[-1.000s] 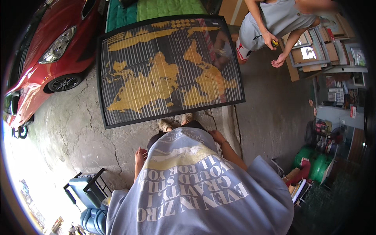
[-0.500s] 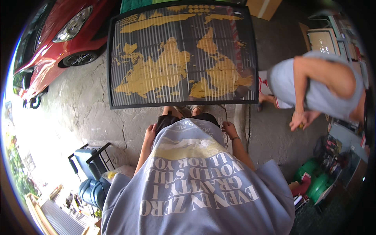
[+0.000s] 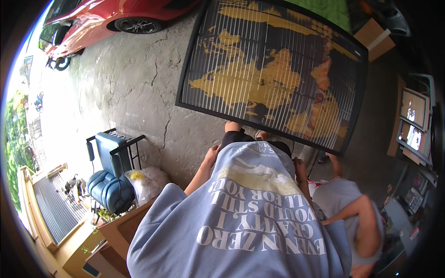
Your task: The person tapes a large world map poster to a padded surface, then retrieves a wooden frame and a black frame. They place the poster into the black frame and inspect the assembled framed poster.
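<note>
My left hand (image 3: 212,156) hangs by the left hem of my blue-grey printed shirt (image 3: 259,208), its fingers curled in; whatever they hold, if anything, is hidden. Down at the other hem is my right hand (image 3: 300,169), small and dark, its fingers unclear. In front of my feet stands a large black-framed world map (image 3: 259,69), gold on dark, with striped reflections over its glossy face. Neither hand touches it.
Close on my right a person in a grey top (image 3: 340,199) bends forward. Far left stands a red car (image 3: 97,23). A blue padded chair (image 3: 109,190) and a plastic bag (image 3: 148,183) are at left. Framed panels (image 3: 412,118) lean at far right; cracked concrete (image 3: 130,83) covers the floor.
My view has swung left, so the map appears tilted and farther right. The person at right now shows lower and nearer my right side. Both my hands stay down by my shirt hem.
</note>
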